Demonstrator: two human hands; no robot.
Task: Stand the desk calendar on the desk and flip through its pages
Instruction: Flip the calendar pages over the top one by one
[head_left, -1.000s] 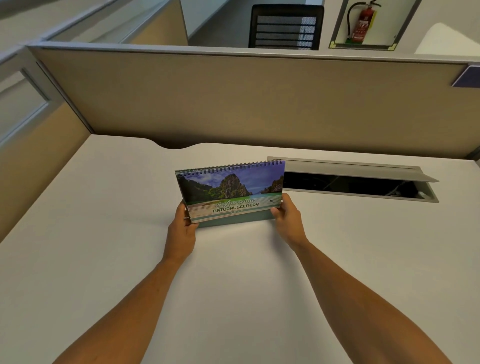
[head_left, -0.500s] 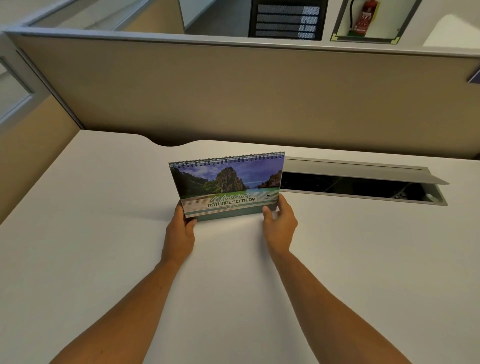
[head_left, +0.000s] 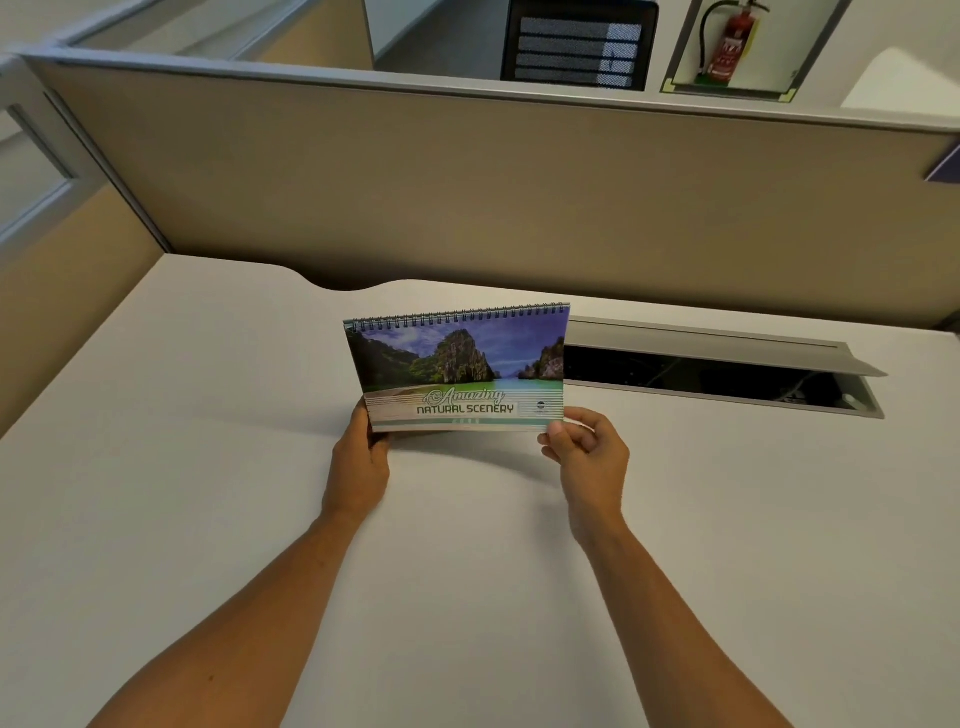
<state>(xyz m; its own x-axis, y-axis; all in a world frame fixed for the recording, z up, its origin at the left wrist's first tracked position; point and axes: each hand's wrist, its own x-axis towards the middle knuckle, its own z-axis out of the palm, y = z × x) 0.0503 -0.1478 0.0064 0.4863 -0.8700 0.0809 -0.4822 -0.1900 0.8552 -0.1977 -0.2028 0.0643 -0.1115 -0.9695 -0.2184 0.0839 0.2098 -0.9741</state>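
Observation:
The desk calendar stands upright at the middle of the white desk, spiral binding on top, its cover showing cliffs, sea and the words "Natural Scenery". My left hand grips its lower left corner. My right hand pinches the lower right corner of the front cover between thumb and fingers, and that corner is lifted slightly off the base. The calendar's back and its foot are hidden behind the cover.
An open cable tray with a raised grey lid is sunk into the desk just right of the calendar. Beige partition walls close the desk at the back and left. An office chair and a fire extinguisher lie beyond.
My right hand has shifted from bracing the calendar's right side to pinching the cover's lower right corner. The cover's bottom edge has lifted, hiding the green base strip. My left hand stays put.

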